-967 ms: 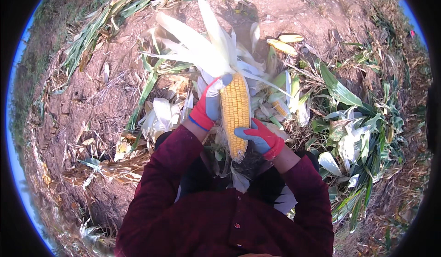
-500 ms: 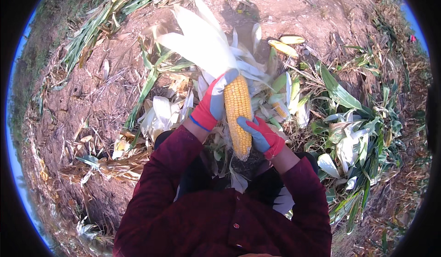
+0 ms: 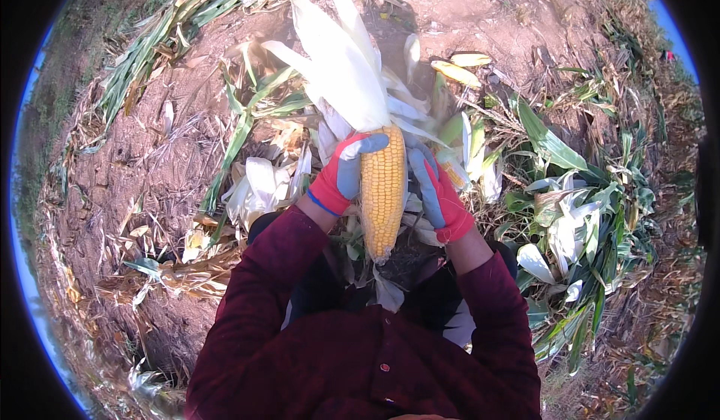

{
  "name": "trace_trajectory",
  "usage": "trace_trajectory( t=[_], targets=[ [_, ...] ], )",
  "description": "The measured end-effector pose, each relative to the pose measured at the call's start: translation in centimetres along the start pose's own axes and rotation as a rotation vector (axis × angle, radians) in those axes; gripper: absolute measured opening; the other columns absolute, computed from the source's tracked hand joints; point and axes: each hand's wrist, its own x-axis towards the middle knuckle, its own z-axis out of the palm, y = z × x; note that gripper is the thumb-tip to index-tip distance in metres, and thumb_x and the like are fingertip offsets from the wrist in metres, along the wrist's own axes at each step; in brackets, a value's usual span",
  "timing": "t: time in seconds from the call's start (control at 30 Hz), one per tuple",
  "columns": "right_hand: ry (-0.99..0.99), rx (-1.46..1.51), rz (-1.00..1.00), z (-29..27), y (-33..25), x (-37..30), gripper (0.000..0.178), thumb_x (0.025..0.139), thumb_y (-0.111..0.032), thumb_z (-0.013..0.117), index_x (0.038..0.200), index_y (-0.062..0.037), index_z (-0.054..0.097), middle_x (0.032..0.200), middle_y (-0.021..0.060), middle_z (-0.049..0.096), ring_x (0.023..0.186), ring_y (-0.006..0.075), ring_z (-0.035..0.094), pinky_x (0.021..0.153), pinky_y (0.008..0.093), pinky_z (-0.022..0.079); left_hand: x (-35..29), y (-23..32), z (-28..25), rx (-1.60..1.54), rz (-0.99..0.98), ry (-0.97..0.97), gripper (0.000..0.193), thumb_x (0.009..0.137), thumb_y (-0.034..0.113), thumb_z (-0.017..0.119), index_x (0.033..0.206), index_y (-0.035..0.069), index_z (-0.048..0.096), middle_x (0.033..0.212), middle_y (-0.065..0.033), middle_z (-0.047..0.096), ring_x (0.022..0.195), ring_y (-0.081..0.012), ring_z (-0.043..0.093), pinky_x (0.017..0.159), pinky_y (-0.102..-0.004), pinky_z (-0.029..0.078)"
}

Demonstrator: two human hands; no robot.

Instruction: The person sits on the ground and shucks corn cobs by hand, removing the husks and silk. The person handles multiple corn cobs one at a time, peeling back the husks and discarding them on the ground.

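Note:
A yellow ear of corn hangs bare in front of me, its tip toward my body. Pale husk leaves are peeled back from its base and fan out away from me. My left hand, in a red and grey glove, is closed round the upper left of the ear, thumb across the kernels. Along the ear's right side, my right hand, in a matching glove, points its stretched fingers up toward the base; its fingertips are partly hidden by husk.
Two yellow ears lie on the soil at the far right of the husks. Loose pale husks are at the left, with a heap of green leaves and stalks at the right. More cut stalks lie at the far left.
My right hand has left the lower part of the ear and moved up beside its base. The ear has turned more upright, and the husks have swung slightly right.

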Motion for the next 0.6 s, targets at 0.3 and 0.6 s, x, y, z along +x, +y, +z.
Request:
trace_trajectory(
  t=[0.3,0.6],
  targets=[
    [0.337,0.207,-0.444,-3.7,-5.8,0.5,0.072,0.094,-0.054,0.042,0.141,-0.0015,0.027,0.130,0.0165,0.044,0.112,0.0275,0.053,0.093,0.0404,0.046,-1.2,0.0,2.0,0.074,-0.064,-0.033,0.072,0.067,0.041,0.064,0.121,-0.004,0.050,0.099,-0.0131,0.060,0.089,-0.0239,0.059,0.083,-0.0346,0.049],
    [0.140,0.141,-0.250,-6.3,-6.6,0.2,0.087,0.084,-0.068,0.047,0.133,0.0025,0.037,0.129,0.0181,0.050,0.116,0.0286,0.053,0.097,0.0391,0.043,-1.1,-0.5,1.9,0.103,-0.107,-0.096,0.077,0.066,0.036,0.066,0.129,-0.004,0.045,0.107,-0.0161,0.060,0.092,-0.0264,0.061,0.082,-0.0359,0.050]
  ],
)
